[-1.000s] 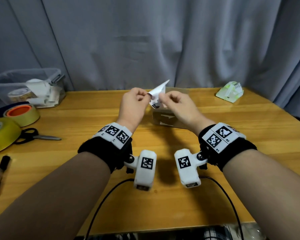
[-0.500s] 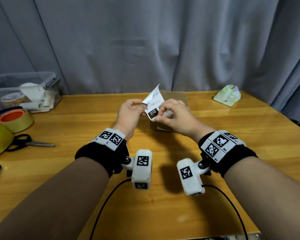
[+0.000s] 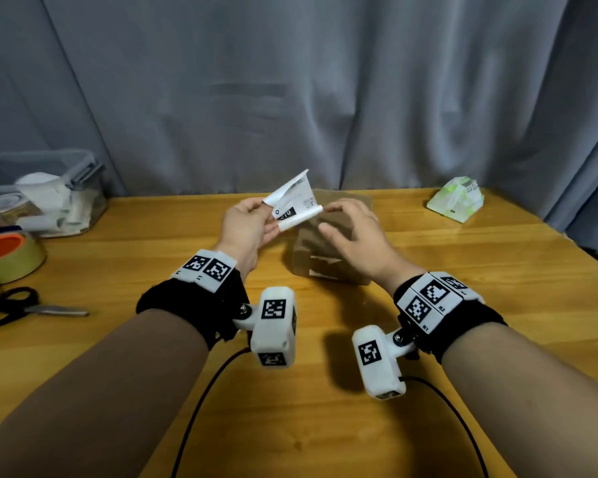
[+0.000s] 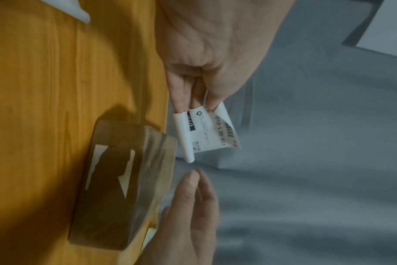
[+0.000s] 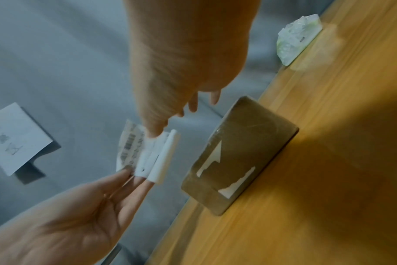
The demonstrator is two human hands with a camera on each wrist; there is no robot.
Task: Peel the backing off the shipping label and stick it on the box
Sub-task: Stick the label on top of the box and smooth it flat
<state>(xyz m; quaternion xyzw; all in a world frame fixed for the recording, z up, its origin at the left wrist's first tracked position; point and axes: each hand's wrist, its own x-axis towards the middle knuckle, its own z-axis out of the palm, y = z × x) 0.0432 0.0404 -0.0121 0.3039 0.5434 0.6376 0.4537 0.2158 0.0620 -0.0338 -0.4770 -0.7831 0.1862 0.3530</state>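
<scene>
A white shipping label (image 3: 292, 201), curled at its edges with black print showing, is up in the air above the table. My left hand (image 3: 268, 215) pinches its left end between thumb and fingers; the left wrist view shows the label (image 4: 206, 130) hanging from those fingertips (image 4: 181, 105). My right hand (image 3: 325, 219) is open, fingers relaxed, right beside the label's right edge; whether it touches the label I cannot tell. Under and behind my right hand sits the small brown cardboard box (image 3: 304, 260), with torn white paper remnants on its near side (image 5: 238, 148).
A clear plastic bin (image 3: 66, 188) with rolls stands at the back left. Tape rolls (image 3: 11, 253) and scissors (image 3: 21, 305) lie along the left edge. A green-and-white packet (image 3: 456, 198) lies at the back right. A grey curtain hangs behind the table; two black cables run towards me.
Both hands pinched the label half a second ago. My right hand has since let go and opened, and my left hand holds the label alone, slightly further left.
</scene>
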